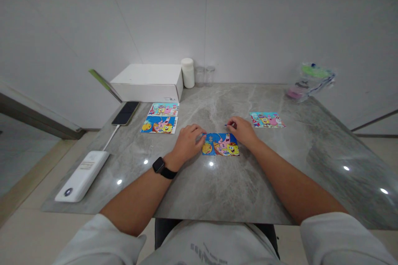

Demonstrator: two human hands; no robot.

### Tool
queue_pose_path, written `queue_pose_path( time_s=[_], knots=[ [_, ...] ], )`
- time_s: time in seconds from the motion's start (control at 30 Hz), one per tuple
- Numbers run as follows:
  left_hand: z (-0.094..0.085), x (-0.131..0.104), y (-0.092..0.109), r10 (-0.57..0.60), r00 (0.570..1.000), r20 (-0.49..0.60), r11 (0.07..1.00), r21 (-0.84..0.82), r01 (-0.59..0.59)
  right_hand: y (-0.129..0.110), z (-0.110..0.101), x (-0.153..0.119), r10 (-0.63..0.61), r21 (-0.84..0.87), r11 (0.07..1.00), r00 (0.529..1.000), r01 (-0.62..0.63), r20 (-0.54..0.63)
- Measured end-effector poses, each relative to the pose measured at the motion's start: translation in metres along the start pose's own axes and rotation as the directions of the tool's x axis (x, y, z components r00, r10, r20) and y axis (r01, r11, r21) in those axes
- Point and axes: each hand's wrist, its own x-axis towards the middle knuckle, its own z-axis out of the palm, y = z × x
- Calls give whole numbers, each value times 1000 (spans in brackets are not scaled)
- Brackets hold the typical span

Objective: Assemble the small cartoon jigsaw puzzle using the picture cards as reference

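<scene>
A small cartoon jigsaw puzzle (221, 149) lies flat on the grey marbled table in front of me. A grey, piece-shaped gap shows near its upper left. My left hand (189, 140), with a black watch on the wrist, has its thumb and forefinger closed at the puzzle's upper left corner. Past the upper right corner, my right hand (242, 129) pinches a small dark-blue puzzle piece (226, 124) just above the table. Its picture side is too small to make out.
Two cartoon cards (159, 125) (163, 109) lie to the left, another card (268, 120) to the right. Further left are a phone (126, 113) and a cabled white power bank (82, 176). A white box (147, 80), white bottle (188, 73), glasses (209, 76) and plastic bag (309, 83) stand behind.
</scene>
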Motion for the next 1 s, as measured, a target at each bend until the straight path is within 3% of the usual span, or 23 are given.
queue_pose_path(
  time_s=[0.13, 0.4, 0.63, 0.77, 1.0],
  knots=[
    [2, -1, 1, -1, 1000, -1, 1000, -28, 1, -21, -5, -9, -66, 139, 988, 997, 72, -50],
    [9, 0, 0, 27, 1000, -11, 988, -150, -29, -61, 3, -30, -235, 364, 907, 972, 213, 17],
    [12, 2, -3, -33, 998, -55, 946, -323, 14, -66, 9, -36, -142, 501, 858, 990, 113, 18],
    [13, 2, -1, -97, 994, -52, 900, -431, 66, -64, 9, -34, -108, 497, 863, 994, 94, -1],
    [12, 2, 1, -117, 993, -10, 877, -471, 99, -63, 11, -32, -70, 576, 815, 997, 64, -13]
  ],
)
